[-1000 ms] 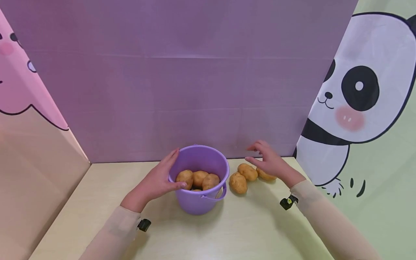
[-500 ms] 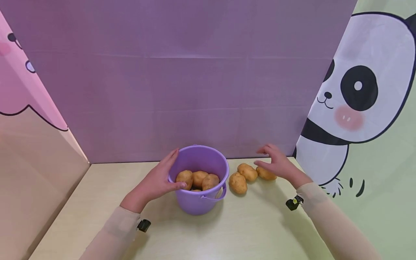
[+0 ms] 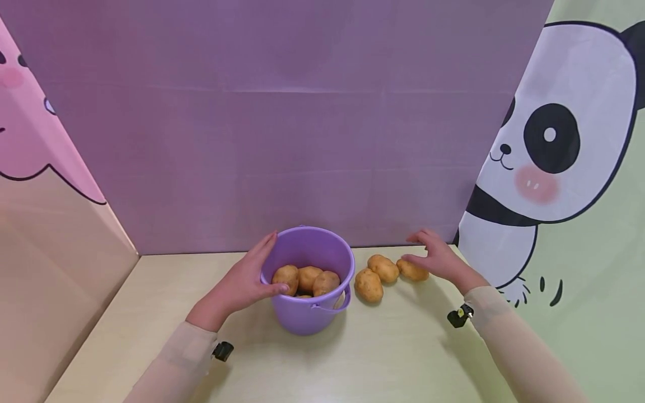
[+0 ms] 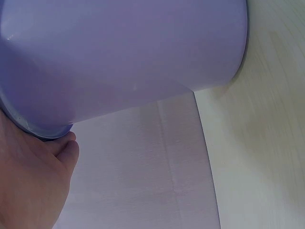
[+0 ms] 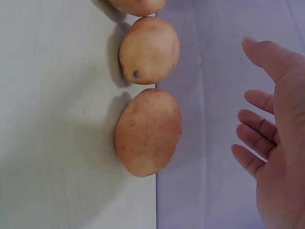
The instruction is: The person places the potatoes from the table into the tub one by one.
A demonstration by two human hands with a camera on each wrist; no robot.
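Note:
A purple bucket [image 3: 302,318] stands upright on the table, its handle hanging down on the right. Several potatoes [image 3: 285,279] lie inside it. My left hand [image 3: 241,286] holds the bucket's left rim, thumb over the front edge; the left wrist view shows fingertips [image 4: 69,148] at the rim. Three more potatoes lie in a row to the bucket's right: a near one [image 3: 369,286], a middle one [image 3: 384,268] and a right-hand one [image 3: 414,271]. Above the right-hand potato hovers my right hand [image 3: 440,262], fingers apart and holding nothing; the right wrist view shows a gap between them.
The pale tabletop [image 3: 282,369] ends at the back against a purple wall [image 3: 302,140]. A panda panel [image 3: 574,184] rises on the right, a pink and beige panel [image 3: 55,235] on the left. Each wrist carries a small black camera.
My right hand has shifted right and slightly down, from over the middle potato to over the right-hand one, which is now less covered. The left hand and bucket have stayed put.

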